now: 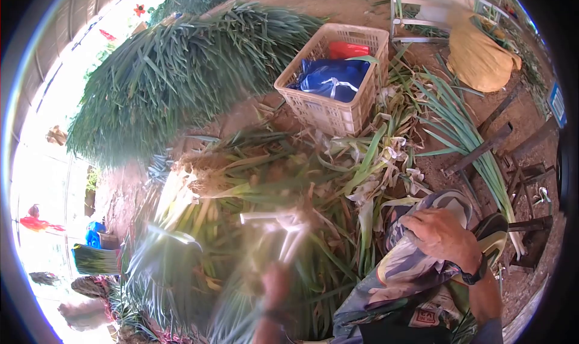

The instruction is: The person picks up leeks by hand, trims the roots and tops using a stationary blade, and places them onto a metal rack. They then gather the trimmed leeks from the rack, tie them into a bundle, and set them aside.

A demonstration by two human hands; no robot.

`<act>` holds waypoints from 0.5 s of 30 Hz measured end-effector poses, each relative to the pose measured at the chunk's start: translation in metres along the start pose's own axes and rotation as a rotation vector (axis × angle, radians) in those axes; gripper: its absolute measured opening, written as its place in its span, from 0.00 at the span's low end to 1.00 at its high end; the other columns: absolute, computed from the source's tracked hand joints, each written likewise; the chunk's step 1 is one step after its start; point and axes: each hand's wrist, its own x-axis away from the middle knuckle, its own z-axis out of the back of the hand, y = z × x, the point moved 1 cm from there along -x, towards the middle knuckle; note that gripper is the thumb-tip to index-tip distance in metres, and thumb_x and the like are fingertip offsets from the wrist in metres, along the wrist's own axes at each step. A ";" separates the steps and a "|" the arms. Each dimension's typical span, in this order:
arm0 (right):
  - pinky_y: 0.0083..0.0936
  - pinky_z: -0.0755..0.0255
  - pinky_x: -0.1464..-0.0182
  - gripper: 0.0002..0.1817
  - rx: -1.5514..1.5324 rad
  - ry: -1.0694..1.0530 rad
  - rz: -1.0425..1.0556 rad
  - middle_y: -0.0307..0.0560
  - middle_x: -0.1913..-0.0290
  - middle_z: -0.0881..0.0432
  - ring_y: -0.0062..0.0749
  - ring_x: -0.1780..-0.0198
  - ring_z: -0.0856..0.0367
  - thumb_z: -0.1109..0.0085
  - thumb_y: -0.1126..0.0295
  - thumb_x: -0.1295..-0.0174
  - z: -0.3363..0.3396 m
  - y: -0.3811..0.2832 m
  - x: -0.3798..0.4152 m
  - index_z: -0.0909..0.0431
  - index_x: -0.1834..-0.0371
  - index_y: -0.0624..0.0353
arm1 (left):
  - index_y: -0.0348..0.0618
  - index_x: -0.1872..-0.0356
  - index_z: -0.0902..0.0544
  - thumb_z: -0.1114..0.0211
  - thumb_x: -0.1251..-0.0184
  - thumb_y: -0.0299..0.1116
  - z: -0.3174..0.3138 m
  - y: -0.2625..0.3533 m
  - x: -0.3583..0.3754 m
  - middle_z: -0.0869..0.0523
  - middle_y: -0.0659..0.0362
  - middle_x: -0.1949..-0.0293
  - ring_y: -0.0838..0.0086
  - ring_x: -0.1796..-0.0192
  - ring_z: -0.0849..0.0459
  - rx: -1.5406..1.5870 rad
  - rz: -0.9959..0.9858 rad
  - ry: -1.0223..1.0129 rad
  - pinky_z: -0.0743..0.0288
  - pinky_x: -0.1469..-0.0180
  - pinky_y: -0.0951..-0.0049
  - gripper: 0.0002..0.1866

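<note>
My left hand, smeared by motion, is closed around green onions. Their white stalks stick up beyond my fingers, and their leaves trail down beside my wrist. Below and around that hand spreads a heap of green onions, with white stems and long leaves. A rooty bunch of onions lies at the heap's far side. On my bent knee, over patterned trousers, rests my right hand, its fingers draped over the cloth. A dark watch circles that wrist.
A plastic crate holding a blue bag and something red stands beyond the heap. Behind it to the left is a large pile of green onions. Peeled leaves litter the ground. A yellow sack and metal bars are at right.
</note>
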 end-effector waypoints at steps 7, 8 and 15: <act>0.42 0.21 0.58 0.12 -0.038 -0.040 0.004 0.50 0.65 0.16 0.49 0.60 0.14 0.36 0.71 0.38 -0.008 -0.006 -0.003 0.20 0.52 0.61 | 0.42 0.55 0.25 0.28 0.38 0.40 -0.032 0.035 0.047 0.18 0.44 0.58 0.43 0.57 0.15 0.178 -0.152 0.080 0.22 0.59 0.45 0.19; 0.41 0.21 0.58 0.11 -0.040 -0.046 0.015 0.50 0.65 0.17 0.48 0.60 0.14 0.36 0.71 0.37 -0.009 -0.009 -0.005 0.20 0.53 0.61 | 0.42 0.56 0.25 0.29 0.39 0.39 -0.030 0.044 0.054 0.19 0.46 0.61 0.45 0.61 0.16 0.202 -0.200 0.132 0.22 0.63 0.47 0.18; 0.42 0.22 0.60 0.14 -0.060 -0.183 0.120 0.50 0.64 0.20 0.47 0.60 0.16 0.39 0.62 0.29 -0.024 -0.018 -0.031 0.25 0.52 0.62 | 0.44 0.62 0.24 0.28 0.47 0.31 -0.007 0.095 0.066 0.22 0.52 0.68 0.54 0.69 0.19 0.238 -0.310 0.273 0.23 0.72 0.55 0.14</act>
